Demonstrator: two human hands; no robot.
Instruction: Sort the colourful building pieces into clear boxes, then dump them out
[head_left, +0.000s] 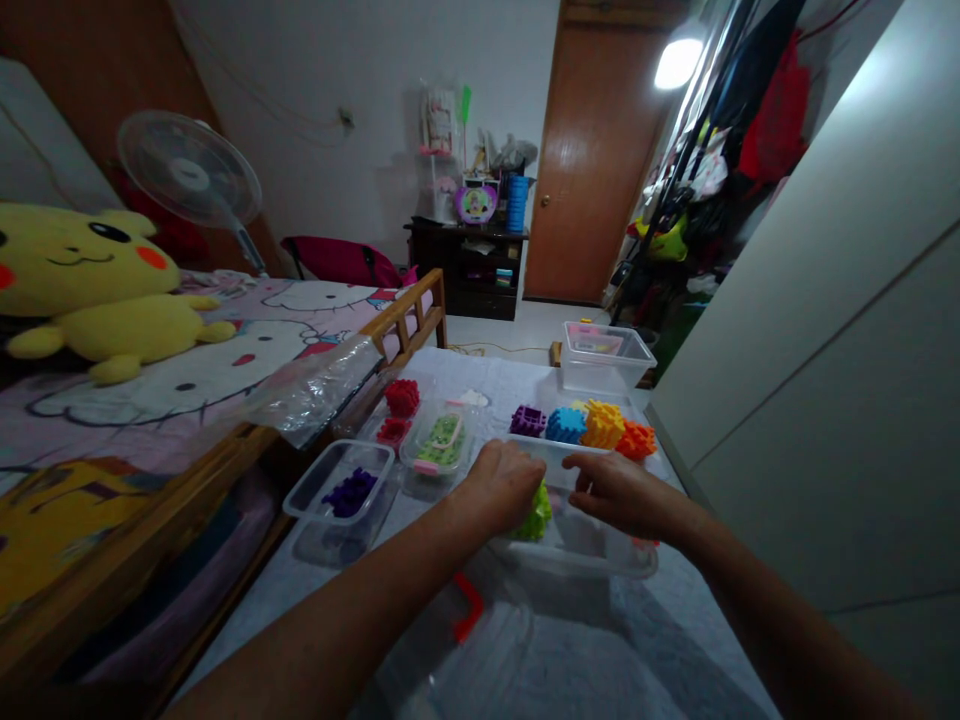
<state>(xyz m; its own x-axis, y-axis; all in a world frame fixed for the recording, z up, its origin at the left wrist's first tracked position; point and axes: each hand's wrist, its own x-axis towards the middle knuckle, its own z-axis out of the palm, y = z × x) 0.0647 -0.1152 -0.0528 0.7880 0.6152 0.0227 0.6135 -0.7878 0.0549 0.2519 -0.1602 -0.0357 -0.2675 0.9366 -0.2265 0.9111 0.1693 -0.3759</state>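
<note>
My left hand (506,485) is closed at the left side of a clear plastic box (577,562), its fingers against a lime-green interlocking toy block (535,518). The hand partly hides the block. My right hand (616,492) is over the right part of the same box, with thumb and fingers bent but apart and nothing visible between them. Behind the box stand a purple block (528,421), a blue block (566,426), a yellow block (603,425) and an orange block (636,440).
To the left are an open tub (337,520) with dark purple pieces (351,492), a lidded box (439,450) of green pieces and red blocks (403,398). A clear lid with a red clip (469,608) lies in front. Another clear bin (606,360) stands at the far end.
</note>
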